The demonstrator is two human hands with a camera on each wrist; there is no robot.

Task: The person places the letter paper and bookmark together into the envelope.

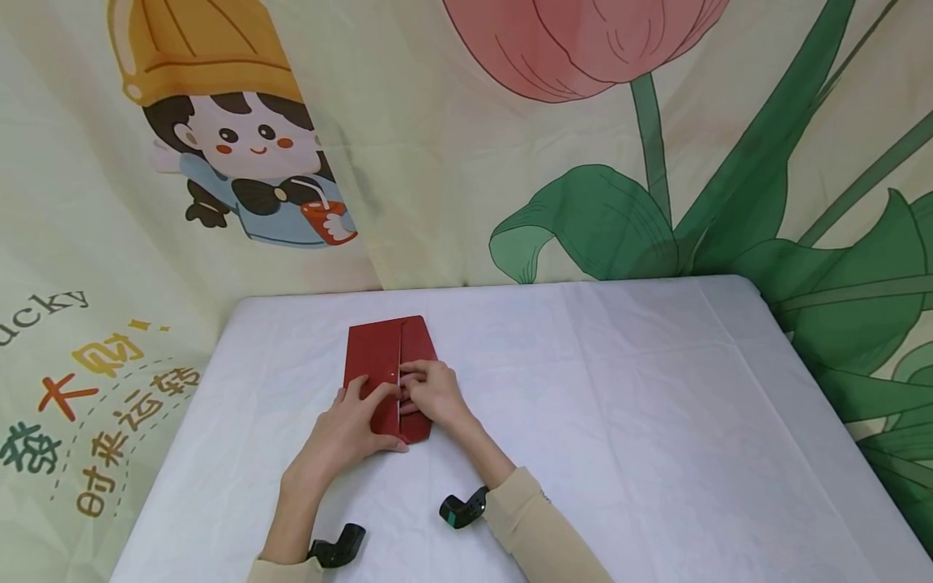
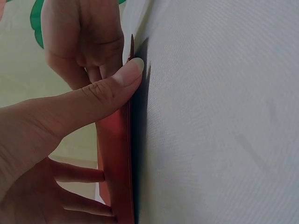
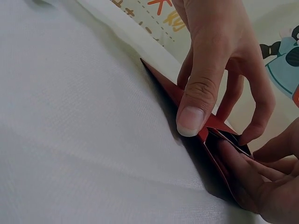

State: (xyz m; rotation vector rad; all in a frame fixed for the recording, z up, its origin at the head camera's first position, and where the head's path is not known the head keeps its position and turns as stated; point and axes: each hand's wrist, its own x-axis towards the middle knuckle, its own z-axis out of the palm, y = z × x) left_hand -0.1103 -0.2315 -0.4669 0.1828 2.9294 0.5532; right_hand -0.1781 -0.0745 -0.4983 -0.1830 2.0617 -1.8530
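A red envelope point(image 1: 370, 353) lies on the table, its pointed flap point(image 1: 419, 338) spread out to the right. My left hand point(image 1: 342, 437) grips the near part of it. In the left wrist view the left thumb point(image 2: 107, 91) lies along the near edge while other fingers rest on the upper face. My right hand point(image 1: 440, 398) is at the mouth beside the flap. In the right wrist view several fingers of the right hand point(image 3: 273, 184) reach into the parted dark opening point(image 3: 215, 142). Their tips are hidden inside, and I cannot see anything held there.
A white cloth point(image 1: 619, 421) covers the table. Behind it hangs a printed backdrop point(image 1: 430, 178) with a cartoon figure, a flower and leaves. Black wrist-worn devices sit at the left wrist point(image 1: 338, 547) and the right wrist point(image 1: 462, 508).
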